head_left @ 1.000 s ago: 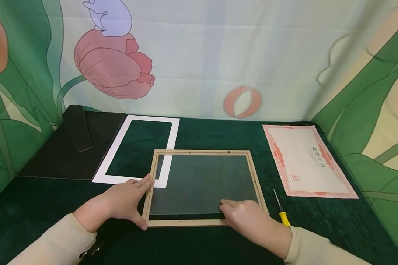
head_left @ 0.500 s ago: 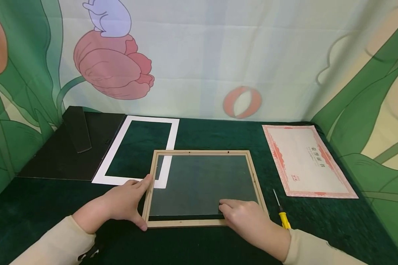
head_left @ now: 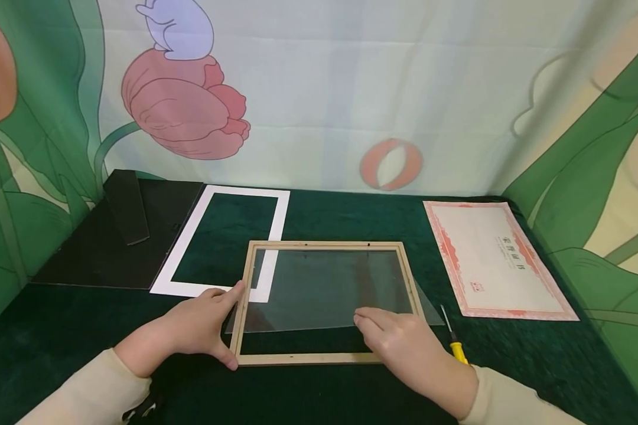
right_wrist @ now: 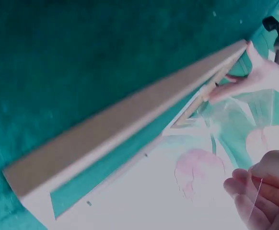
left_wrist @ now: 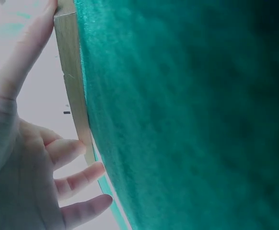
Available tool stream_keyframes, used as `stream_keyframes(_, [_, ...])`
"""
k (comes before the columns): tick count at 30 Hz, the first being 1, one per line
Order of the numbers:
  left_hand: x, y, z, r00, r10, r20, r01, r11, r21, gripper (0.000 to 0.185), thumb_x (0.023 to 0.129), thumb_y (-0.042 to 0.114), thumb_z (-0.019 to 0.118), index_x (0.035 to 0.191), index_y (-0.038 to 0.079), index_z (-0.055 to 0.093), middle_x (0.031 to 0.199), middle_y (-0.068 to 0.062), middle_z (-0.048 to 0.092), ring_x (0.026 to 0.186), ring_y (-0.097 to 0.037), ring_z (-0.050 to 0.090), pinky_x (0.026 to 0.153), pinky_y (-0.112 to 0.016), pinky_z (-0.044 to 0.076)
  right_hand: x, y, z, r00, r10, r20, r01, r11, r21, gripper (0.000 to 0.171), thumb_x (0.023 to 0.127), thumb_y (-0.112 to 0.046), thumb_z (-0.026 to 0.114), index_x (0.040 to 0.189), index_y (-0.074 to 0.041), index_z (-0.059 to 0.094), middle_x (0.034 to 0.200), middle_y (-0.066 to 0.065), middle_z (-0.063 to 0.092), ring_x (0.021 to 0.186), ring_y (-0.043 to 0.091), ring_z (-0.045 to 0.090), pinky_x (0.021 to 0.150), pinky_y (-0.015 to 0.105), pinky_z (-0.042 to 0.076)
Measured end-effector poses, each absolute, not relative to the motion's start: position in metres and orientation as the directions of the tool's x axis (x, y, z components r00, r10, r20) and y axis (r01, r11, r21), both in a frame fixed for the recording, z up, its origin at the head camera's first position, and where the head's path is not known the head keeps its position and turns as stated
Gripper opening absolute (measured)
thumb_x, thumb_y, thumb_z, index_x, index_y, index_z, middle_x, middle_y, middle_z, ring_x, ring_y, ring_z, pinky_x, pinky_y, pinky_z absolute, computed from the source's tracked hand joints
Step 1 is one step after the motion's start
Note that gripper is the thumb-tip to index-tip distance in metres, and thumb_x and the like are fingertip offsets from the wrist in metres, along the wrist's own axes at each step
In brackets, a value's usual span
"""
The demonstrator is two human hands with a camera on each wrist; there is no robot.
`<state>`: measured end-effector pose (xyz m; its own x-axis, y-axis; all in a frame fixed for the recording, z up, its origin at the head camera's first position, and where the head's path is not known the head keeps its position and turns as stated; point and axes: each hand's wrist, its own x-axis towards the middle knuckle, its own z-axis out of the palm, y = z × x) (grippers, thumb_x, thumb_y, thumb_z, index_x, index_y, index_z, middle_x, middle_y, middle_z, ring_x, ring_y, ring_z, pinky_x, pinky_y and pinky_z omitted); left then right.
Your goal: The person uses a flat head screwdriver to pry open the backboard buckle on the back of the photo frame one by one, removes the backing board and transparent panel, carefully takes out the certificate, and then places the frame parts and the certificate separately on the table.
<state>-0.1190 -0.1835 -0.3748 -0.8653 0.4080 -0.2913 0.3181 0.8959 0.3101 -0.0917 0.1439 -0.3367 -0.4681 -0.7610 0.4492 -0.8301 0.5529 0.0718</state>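
A light wooden picture frame [head_left: 292, 359] lies on the dark green cloth with its rabbeted back upward. My left hand [head_left: 202, 324] rests at its left side, thumb at the near left corner and straight fingers along the side rail; the left wrist view shows these fingers spread beside the wooden rail [left_wrist: 72, 76]. A clear pane [head_left: 313, 301] is tilted up from the frame, its near edge raised and its corners overlapping the side rails. My right hand [head_left: 404, 339] pinches that near edge between thumb and fingers. In the right wrist view, the pane's thin edge [right_wrist: 257, 194] shows at the fingers.
A white mat [head_left: 165, 287] lies behind and left, partly under the frame. Beyond it is a black backing board [head_left: 101, 260] with a stand leg [head_left: 127, 212]. A red-bordered certificate [head_left: 489, 254] lies at right, near a yellow-handled screwdriver [head_left: 457, 351]. A printed curtain [head_left: 319, 88] hangs behind.
The pane's near edge has risen out of the frame, and its corners now show past the side rails. My right hand has moved slightly up with it; my left hand stays put.
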Motion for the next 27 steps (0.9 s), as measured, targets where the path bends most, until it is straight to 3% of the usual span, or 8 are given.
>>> stream_keyframes(10, [-0.120,-0.185,-0.375,-0.846,0.440,-0.300,0.351,0.885,0.306,0.122,0.036,0.070,0.062,0.137,0.020,0.014,0.136,-0.004,0.027,0.116,-0.029,0.029,0.079,-0.052,0.036,-0.099,0.154,-0.308,-0.508,-0.665,0.547,-0.788,0.615,0.016,0.021,0.070,-0.005,0.067,0.091,-0.005,0.063,0.090,0.005,0.063,0.067,0.014,0.060,0.059,0.025,0.048])
stream_keyframes(13, [-0.120,-0.185,-0.377,-0.844,0.440,-0.308,0.350,0.886,0.305,0.120,0.037,0.069,0.063,0.136,0.018,0.019,0.136,-0.004,0.026,0.116,-0.030,0.029,0.079,-0.052,0.037,-0.102,0.158,-0.300,-0.474,-0.633,0.613,-0.791,0.612,0.020,0.016,0.083,-0.015,0.054,0.092,-0.005,0.062,0.091,0.006,0.063,0.064,0.014,0.060,0.056,0.025,0.048])
stream_keyframes(17, [-0.118,-0.186,-0.378,-0.833,0.454,-0.316,0.356,0.877,0.321,0.116,0.040,0.068,0.063,0.135,0.017,0.022,0.139,-0.001,0.018,0.117,-0.029,0.028,0.081,-0.051,0.036,-0.106,0.164,-0.293,-0.436,-0.582,0.686,-0.780,0.624,0.034,0.035,0.092,-0.027,0.034,0.093,-0.004,0.060,0.088,0.006,0.064,0.062,0.014,0.060,0.053,0.025,0.047])
stream_keyframes(23, [-0.117,-0.187,-0.378,-0.828,0.469,-0.307,0.349,0.860,0.372,0.114,0.042,0.066,0.065,0.136,0.019,0.020,0.140,0.000,0.016,0.117,-0.028,0.027,0.083,-0.049,0.035,-0.107,0.172,-0.287,-0.452,-0.533,0.715,-0.743,0.668,0.028,0.037,0.092,-0.031,0.034,0.091,-0.003,0.058,0.085,0.005,0.064,0.058,0.012,0.059,0.049,0.021,0.045])
stream_keyframes(27, [-0.117,-0.186,-0.377,-0.824,0.470,-0.315,0.351,0.861,0.367,0.114,0.042,0.065,0.065,0.136,0.019,0.020,0.140,-0.001,0.015,0.116,-0.029,0.028,0.083,-0.049,0.035,-0.108,0.177,-0.284,-0.468,-0.511,0.721,-0.739,0.673,-0.002,0.037,0.091,-0.032,0.035,0.091,-0.003,0.058,0.084,0.005,0.064,0.063,0.012,0.060,0.052,0.022,0.046])
